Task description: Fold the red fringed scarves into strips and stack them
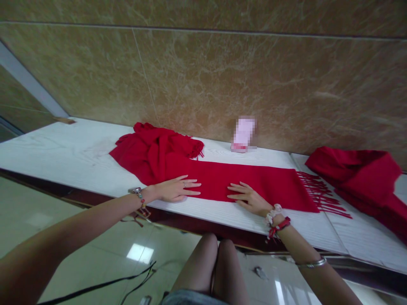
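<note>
A red scarf (pixel 216 178) lies across the white table, flat in its middle and right part, with a fringe (pixel 322 195) spread at its right end. Its left part is bunched in a loose heap (pixel 152 150), where another fringed end shows. My left hand (pixel 176 189) rests palm down, fingers stretched, on the scarf's near edge beside the heap. Farther right, my right hand (pixel 249 198) lies on the flat part, fingers spread and pointing left. Neither hand grips the cloth.
More red cloth (pixel 356 169) lies crumpled at the right of the white table (pixel 85 156). A pinkish blurred item (pixel 243 134) stands against the marbled wall (pixel 229 80) behind the scarf. Dark straps (pixel 104 283) hang or lie below the table, over the shiny tiled floor (pixel 32 228).
</note>
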### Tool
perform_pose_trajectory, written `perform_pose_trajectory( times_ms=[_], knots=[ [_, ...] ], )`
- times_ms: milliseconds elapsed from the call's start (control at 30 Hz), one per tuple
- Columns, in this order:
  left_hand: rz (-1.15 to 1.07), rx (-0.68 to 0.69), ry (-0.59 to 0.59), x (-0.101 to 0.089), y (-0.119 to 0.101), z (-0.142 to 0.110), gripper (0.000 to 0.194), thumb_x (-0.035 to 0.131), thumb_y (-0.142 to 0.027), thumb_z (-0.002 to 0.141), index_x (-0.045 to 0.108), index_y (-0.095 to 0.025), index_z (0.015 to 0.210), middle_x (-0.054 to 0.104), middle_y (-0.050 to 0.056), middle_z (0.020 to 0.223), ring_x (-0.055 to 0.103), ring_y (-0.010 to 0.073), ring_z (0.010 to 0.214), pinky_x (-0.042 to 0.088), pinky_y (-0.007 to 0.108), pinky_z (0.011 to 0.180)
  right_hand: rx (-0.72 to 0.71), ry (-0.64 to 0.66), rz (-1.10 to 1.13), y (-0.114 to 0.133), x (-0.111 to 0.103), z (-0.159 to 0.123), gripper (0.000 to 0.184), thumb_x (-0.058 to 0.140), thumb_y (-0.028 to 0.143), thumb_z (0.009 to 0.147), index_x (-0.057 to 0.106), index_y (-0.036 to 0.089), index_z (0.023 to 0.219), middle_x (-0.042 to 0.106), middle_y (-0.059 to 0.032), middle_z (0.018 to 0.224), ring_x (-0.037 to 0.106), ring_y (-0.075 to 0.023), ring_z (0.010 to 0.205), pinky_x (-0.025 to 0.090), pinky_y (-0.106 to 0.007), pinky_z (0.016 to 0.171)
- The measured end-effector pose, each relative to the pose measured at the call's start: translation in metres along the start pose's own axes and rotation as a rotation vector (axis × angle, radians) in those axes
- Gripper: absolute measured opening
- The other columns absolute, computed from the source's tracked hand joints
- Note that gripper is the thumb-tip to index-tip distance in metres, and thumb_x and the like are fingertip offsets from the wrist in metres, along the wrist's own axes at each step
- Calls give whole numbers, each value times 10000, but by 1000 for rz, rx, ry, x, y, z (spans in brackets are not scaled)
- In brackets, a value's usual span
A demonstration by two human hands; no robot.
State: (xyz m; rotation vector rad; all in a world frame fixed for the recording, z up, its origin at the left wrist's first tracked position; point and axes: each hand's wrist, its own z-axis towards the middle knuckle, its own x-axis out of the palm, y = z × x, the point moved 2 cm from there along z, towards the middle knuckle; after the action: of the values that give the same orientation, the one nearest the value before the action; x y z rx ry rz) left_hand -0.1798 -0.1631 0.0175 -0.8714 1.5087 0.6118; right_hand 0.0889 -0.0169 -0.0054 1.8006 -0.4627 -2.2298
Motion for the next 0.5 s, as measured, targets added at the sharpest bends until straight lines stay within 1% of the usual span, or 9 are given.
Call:
perform_pose_trajectory(
  times_ms=[100,267,433,500],
  knots=[
    [-2,-17,8,2,0,1,475,412,-221,836,349,-349,1289,268,-18,1410,197,179,1296,56,397,1047,1,-13,-9,0,-1,0,328,378,218,851,589,240,1102,508,-80,1246,369,-208,1215,230,-512,1009],
    [-4,-35,-6,-3,-3,4,462,392,-237,847,344,-349,1293,243,-18,1419,186,183,1300,54,406,1045,14,-91,-23,0,-4,-3,344,351,207,850,606,228,1081,506,-88,1247,381,-205,1207,265,-493,1000],
    [-17,-44,7,1,-5,4,467,399,-231,841,350,-351,1289,235,-12,1421,189,196,1300,59,431,1044,10,0,-53,2,-3,-3,348,375,191,824,604,235,1082,514,-82,1239,383,-212,1206,251,-512,997],
    [-14,-32,0,1,-6,4,470,395,-239,845,336,-342,1300,226,-1,1424,187,200,1300,60,437,1044,16,6,-57,4,-3,-2,337,387,208,825,604,223,1081,514,-92,1238,383,-216,1206,244,-514,997]
  ],
)
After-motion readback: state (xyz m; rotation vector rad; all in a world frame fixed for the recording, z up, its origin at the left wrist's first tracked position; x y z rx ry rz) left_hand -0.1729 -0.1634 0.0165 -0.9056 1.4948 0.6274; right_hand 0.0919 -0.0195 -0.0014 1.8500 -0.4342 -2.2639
